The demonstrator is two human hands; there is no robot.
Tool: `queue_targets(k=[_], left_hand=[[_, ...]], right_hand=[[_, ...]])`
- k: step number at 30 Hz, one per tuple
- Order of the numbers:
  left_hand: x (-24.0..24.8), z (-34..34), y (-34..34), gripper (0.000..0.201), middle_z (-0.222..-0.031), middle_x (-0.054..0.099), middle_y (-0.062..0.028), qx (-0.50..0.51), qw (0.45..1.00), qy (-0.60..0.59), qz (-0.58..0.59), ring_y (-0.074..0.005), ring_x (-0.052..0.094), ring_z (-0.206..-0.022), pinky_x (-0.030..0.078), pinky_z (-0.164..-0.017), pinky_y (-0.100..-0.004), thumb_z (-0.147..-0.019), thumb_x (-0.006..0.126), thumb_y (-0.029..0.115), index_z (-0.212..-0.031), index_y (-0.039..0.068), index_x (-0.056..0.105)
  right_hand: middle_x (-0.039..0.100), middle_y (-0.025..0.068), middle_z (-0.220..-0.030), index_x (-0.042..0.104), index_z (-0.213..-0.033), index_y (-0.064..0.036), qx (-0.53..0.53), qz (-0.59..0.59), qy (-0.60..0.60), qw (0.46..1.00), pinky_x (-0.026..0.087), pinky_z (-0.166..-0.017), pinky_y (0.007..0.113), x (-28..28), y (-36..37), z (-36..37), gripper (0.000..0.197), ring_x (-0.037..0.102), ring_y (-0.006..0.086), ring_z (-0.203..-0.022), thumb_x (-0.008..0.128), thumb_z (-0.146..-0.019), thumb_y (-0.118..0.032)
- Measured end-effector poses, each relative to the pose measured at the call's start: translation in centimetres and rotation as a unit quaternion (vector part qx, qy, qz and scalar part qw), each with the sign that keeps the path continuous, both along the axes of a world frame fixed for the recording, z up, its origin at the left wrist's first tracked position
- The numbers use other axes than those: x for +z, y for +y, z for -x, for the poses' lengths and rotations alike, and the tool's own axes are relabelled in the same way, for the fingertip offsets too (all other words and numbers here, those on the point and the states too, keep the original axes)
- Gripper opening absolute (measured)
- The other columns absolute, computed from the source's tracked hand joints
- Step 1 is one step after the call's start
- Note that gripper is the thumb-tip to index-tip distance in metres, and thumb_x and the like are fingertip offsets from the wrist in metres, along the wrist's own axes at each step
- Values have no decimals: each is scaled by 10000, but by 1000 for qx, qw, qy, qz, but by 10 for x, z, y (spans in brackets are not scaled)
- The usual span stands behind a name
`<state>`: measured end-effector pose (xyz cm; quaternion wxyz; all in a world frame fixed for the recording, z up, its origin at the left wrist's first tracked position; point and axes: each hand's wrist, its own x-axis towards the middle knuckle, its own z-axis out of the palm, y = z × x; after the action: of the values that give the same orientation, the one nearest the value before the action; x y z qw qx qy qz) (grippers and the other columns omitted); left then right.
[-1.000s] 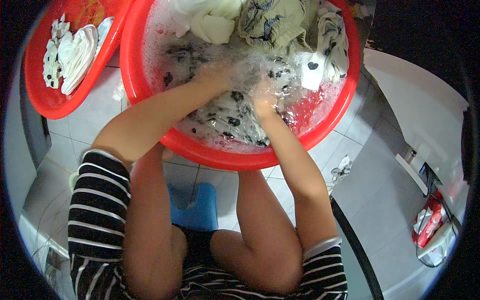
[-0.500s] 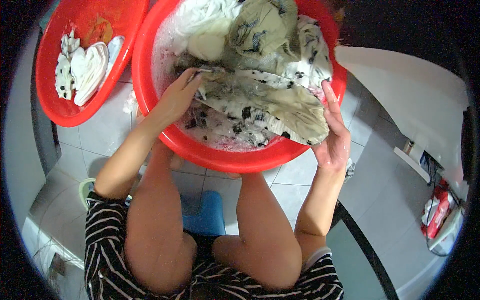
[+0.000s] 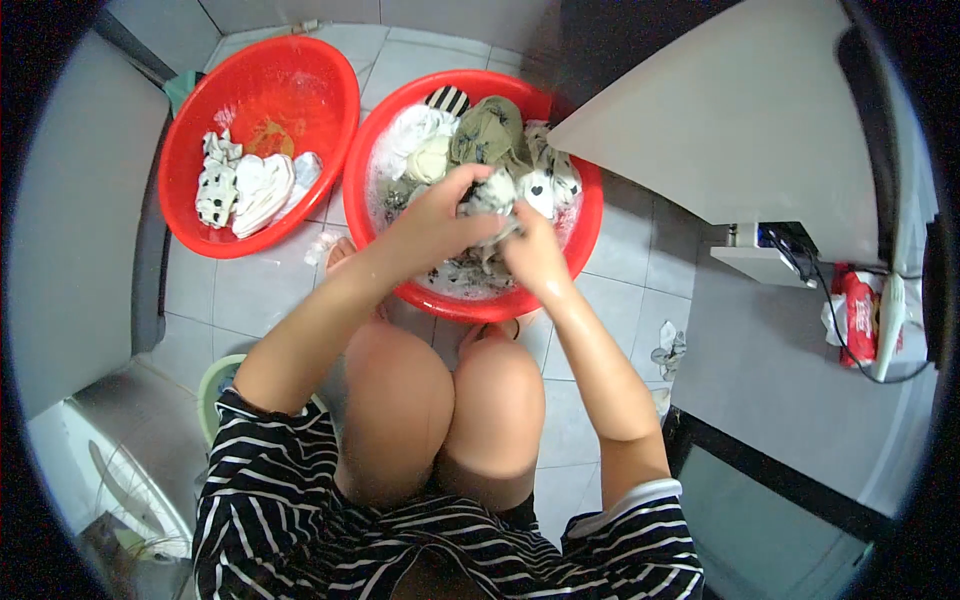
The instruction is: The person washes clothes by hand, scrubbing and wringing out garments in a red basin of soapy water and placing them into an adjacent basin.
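Observation:
A bunched wet cloth (image 3: pixel 492 196), pale with black spots, is held over a large red basin (image 3: pixel 590 218). My left hand (image 3: pixel 447 218) is closed round it from the left, thumb beneath and fingers above. From the right, my right hand (image 3: pixel 536 252) grips the same cloth, its fingertips partly hidden and a little blurred. In the basin's foamy water lie an olive-green garment (image 3: pixel 486 132), white cloth (image 3: pixel 412 140) and more black-spotted white cloth (image 3: pixel 555 180).
To the left stands a second red basin (image 3: pixel 168 190) with folded white cloth (image 3: pixel 264 192) and a spotted piece. A green bucket (image 3: pixel 208 400) is beside my left elbow. A white panel (image 3: pixel 700 120) juts in at right, above a small shelf (image 3: pixel 765 268) with cables and a red packet (image 3: pixel 858 315).
The spotted cloth, earlier spread between both hands, is now gathered into a bundle. My hands have come close together. The view takes in more floor, and my knees are closer together.

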<state>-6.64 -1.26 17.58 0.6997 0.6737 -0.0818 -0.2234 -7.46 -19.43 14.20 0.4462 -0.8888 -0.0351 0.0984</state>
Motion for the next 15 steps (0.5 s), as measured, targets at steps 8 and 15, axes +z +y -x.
queue_targets(k=[8, 15], left_hand=[[-86, 41, 54, 1132, -1374, 289, -293, -19, 972, -130, -196, -385, 308, -1286, 254, -1073, -411, -648, 802, 362, -1448, 40, 69], [-88, 45, 7, 1124, -1397, 278, -270, -6, 941, -213, -262, -377, 248, -1319, 237, -1087, -399, -561, 839, 417, -1393, -19, 222]], right_hand=[[637, 101, -928, 598, -1005, 57, -150, -369, 63, 915, 469, -783, 286, 145, 23, 20, 270, 602, 180, -843, 471, -767, 44], [623, 157, -919, 566, -1009, 108, -82, -531, -2, 843, 495, -778, 314, 256, 41, 37, 334, 615, 221, -823, 383, -730, 90]])
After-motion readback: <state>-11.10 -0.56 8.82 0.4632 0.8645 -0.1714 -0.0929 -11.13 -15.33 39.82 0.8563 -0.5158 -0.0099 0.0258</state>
